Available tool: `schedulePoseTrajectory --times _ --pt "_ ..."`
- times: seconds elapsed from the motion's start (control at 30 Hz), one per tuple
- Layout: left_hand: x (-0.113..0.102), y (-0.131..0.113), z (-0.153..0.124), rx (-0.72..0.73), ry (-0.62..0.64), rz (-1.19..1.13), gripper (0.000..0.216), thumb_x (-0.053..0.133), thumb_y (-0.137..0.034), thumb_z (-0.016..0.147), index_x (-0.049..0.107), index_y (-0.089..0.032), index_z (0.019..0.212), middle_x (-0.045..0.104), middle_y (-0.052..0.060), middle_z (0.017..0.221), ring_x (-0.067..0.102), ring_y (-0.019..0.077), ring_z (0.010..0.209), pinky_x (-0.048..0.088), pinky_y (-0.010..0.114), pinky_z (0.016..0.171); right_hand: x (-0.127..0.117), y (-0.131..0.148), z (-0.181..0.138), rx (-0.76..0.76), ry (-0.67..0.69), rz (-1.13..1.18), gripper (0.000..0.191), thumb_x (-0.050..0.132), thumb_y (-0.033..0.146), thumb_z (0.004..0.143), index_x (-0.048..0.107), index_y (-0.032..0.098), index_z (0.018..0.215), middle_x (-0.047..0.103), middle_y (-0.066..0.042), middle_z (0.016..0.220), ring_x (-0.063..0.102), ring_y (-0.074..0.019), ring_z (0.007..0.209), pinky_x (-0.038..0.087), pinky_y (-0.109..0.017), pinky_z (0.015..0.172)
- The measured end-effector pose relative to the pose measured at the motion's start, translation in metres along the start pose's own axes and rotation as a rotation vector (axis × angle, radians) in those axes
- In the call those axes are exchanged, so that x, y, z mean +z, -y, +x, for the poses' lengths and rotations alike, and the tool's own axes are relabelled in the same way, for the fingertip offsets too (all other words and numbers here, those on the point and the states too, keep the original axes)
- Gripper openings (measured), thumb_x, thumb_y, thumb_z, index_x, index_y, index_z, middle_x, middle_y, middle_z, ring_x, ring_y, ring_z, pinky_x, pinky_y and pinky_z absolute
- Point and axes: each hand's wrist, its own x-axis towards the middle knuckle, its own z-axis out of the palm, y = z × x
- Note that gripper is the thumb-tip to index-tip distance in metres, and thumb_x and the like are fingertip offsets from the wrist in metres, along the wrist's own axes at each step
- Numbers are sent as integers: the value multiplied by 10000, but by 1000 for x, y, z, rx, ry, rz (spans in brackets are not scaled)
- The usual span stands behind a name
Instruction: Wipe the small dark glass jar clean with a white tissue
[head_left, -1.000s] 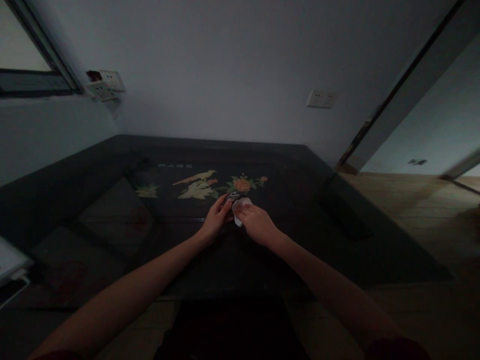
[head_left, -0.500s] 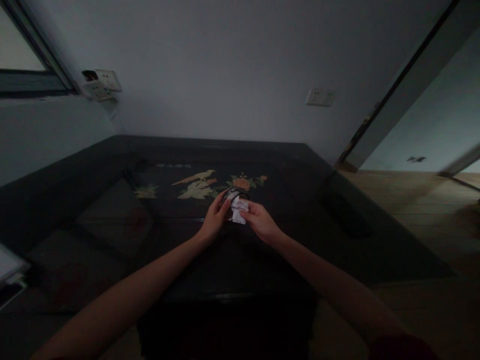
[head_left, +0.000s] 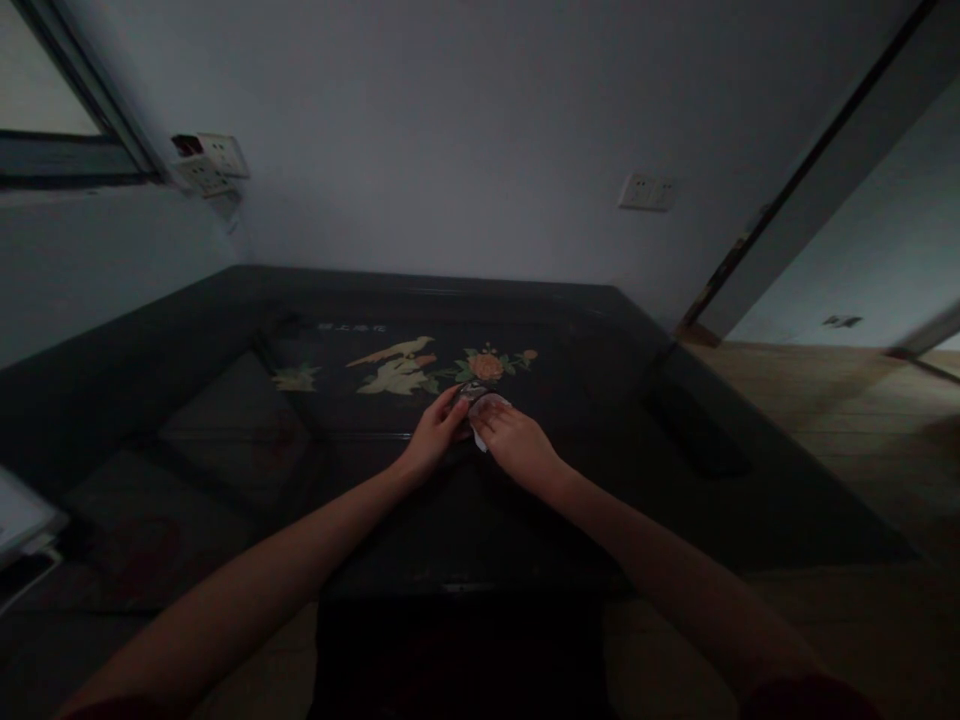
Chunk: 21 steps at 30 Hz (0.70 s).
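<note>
L fingers (head_left: 454,413) clamped on dark obj (head_left: 472,388) | R fingers (head_left: 490,424) holding white tissue (head_left: 480,442) agst it

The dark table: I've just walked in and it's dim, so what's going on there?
A person is handling something over the dark table. The left hand holds a small dark object, too dim to identify; the right hand holds a white piece, paper or cloth, against it. Both hands are together near the flower picture, and a dark oblong thing lies farther right.
</note>
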Motion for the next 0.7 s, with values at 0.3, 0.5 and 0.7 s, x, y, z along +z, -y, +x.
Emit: schedulePoseTrajectory --times 0.3,0.5,0.7 --pt "1 -1 -2 -6 -24 21 518 677 -444 743 577 -200 1188 679 66 1001 630 185 843 519 245 651 -3 7 -1 141 32 237 395 416 2 843 608 89 1177 641 -170 1201 596 -239 1129 431 -369 1000" --pt "1 1 -1 17 -39 -5 548 663 -482 747 555 -210 1211 658 70 1046 619 197 889 534 278 699 6 4 10 374 -200 1182 339 457 63 779 687 153 1011 731 -45 917 660 -198 860 504 -310 792" --pt "3 -2 -2 43 -37 24 536 654 -455 761 543 -216 1227 653 62 1030 611 187 868 519 252 674 16 7 16 489 -333 1774 297 529 155 765 672 121 1023 726 -92 909 666 -204 807 514 -319 763"
